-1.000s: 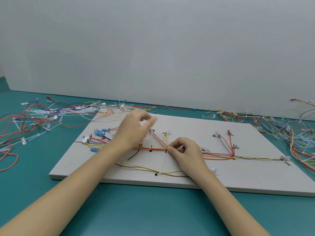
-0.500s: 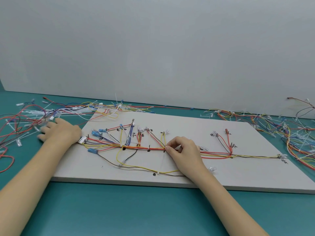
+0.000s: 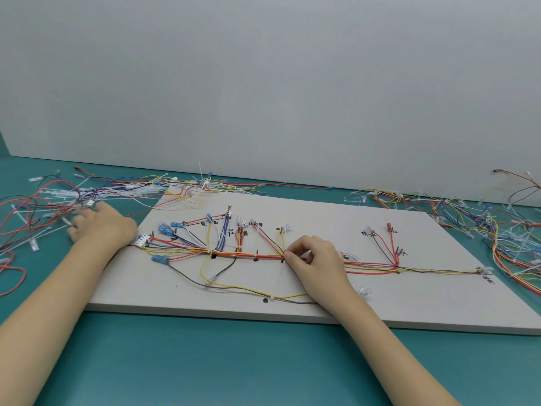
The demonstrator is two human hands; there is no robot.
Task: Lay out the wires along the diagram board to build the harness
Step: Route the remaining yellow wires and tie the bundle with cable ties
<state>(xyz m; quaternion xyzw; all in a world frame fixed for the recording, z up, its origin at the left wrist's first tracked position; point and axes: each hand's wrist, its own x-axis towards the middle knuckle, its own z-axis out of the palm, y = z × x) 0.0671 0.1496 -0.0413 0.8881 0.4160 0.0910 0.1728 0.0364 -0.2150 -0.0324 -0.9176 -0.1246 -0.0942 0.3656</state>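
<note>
A pale diagram board lies flat on the teal table, with a harness of red, orange, yellow and blue wires laid along its marked lines. My right hand rests on the board's middle and pinches the main wire bundle at a branch point with thumb and forefinger. My left hand is off the board's left edge, fingers spread over a pile of loose wires and white cable ties. Whether it holds anything I cannot tell.
A second tangle of loose wires lies on the table to the right of the board. A white multi-pin connector sits at the harness's left end. A grey wall stands right behind the table.
My left hand left the middle of the board and swung left, off the edge, into the loose wire pile. My right hand has kept its pinch on the bundle.
</note>
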